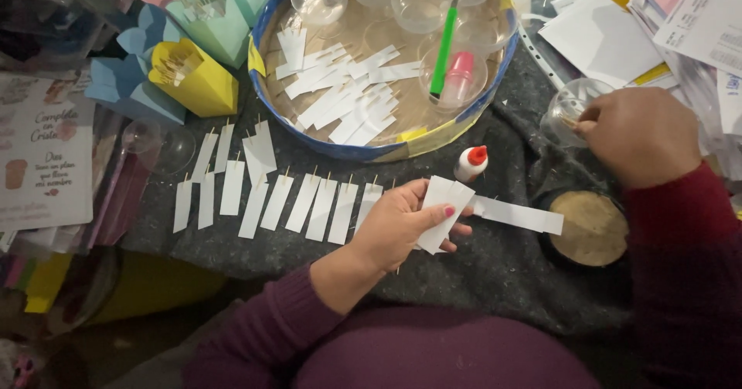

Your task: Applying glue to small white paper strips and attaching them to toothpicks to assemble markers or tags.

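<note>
My left hand (398,223) holds a white paper strip (442,203) pinched between thumb and fingers, above a dark grey cloth (495,273). A longer white strip (519,215) lies just right of it. My right hand (640,134) reaches with closed fingers into a clear plastic cup (570,105); what the fingertips touch is hidden. A small white glue bottle (470,163) with a red cap stands between the hands. A row of white strips with toothpicks (270,200) lies on the cloth to the left.
A round tray (371,151) with a blue rim holds more strips, clear cups, a green stick (444,49) and a pink bottle. Coloured paper cones (193,76) stand at upper left. Paper sheets (680,26) pile at upper right. A dark round lid (589,228) sits at right.
</note>
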